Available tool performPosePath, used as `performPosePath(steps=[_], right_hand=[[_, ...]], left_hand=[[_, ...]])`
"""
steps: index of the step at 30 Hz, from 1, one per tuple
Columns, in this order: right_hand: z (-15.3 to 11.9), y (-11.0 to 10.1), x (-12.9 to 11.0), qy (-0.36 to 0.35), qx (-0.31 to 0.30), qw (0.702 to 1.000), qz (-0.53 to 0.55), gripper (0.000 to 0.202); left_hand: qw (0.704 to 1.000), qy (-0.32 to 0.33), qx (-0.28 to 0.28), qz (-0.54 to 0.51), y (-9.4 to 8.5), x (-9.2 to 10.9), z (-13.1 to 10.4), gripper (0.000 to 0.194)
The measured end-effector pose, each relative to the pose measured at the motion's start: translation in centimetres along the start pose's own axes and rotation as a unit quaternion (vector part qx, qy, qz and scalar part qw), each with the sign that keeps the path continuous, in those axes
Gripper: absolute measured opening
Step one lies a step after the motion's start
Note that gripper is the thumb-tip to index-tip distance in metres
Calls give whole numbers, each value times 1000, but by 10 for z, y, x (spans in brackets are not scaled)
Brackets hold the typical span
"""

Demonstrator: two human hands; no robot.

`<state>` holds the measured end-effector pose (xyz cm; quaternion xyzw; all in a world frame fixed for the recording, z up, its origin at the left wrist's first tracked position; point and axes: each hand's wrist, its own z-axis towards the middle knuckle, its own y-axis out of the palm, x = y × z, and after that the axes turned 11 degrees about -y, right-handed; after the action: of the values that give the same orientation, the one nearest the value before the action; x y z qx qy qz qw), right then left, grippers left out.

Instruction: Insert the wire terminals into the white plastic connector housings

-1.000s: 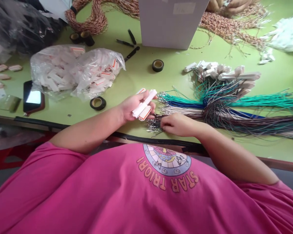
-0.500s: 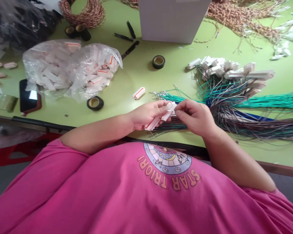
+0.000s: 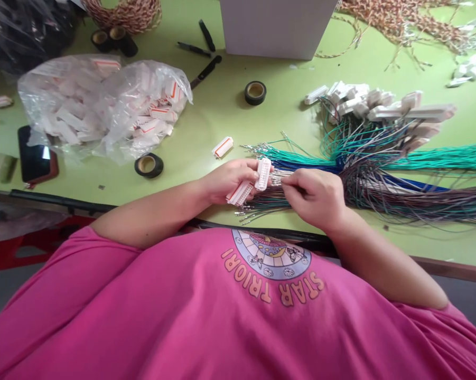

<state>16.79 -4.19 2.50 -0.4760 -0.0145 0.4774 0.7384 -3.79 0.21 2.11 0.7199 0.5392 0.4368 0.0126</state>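
Observation:
My left hand (image 3: 235, 179) is closed on two white connector housings. One housing (image 3: 263, 174) stands up between thumb and fingers with its rows of holes showing; the other housing (image 3: 240, 193), marked with an orange stripe, lies lower in the palm. Just right of them, my right hand (image 3: 315, 196) is closed in a pinch over the wire ends (image 3: 277, 179); what the fingertips hold, if anything, is too small to make out. Beneath and beyond the hands spreads a bundle of green, blue, white and dark wires (image 3: 380, 179). A single loose housing (image 3: 222, 147) lies beyond my left hand.
A clear bag of housings (image 3: 99, 105) lies at left, near a phone (image 3: 37, 155) and tape rolls (image 3: 149, 165) (image 3: 255, 92). Knives (image 3: 206, 71) rest beside a grey box (image 3: 277, 29). Wired housings (image 3: 380, 105) pile up at right; twisted wires (image 3: 404, 24) lie behind.
My left hand has turned the upper housing more upright, so its holes now face me. My right hand has drawn slightly away from it and curled further. The view has shifted slightly.

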Motion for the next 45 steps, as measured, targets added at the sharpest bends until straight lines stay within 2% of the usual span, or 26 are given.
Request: performPosePath(steps=[2, 4, 7, 12, 17, 21, 32, 39, 45], right_hand=[[-1, 2, 0, -68, -13, 996, -50, 21], [-2, 4, 0, -106, -29, 989, -98, 23], [-3, 4, 3, -119, -59, 979, -155, 26], [-6, 5, 6, -127, -67, 972, -185, 28], [-6, 8, 8, -129, -40, 977, -164, 26], [-7, 9, 9, -113, -36, 981, -151, 27], [-8, 20, 7, -61, -137, 982, -111, 29], [-4, 20, 1, 59, -62, 996, 13, 18], [1, 16, 1, 112, -80, 988, 68, 17]], left_hand=[[1000, 2, -2, 21, -1, -1, 0, 38], [999, 7, -7, 39, -2, -3, 0, 36], [998, 21, -16, 48, -4, -5, 1, 33], [999, 42, -5, 31, -6, -8, 3, 57], [998, 42, 0, 50, -6, -9, 4, 40], [998, 39, -1, 50, -7, -9, 5, 39], [995, 68, 4, 66, -1, -15, 7, 41], [989, 106, 48, 87, 4, -12, 3, 35], [979, 134, 55, 145, 4, -14, 6, 33]])
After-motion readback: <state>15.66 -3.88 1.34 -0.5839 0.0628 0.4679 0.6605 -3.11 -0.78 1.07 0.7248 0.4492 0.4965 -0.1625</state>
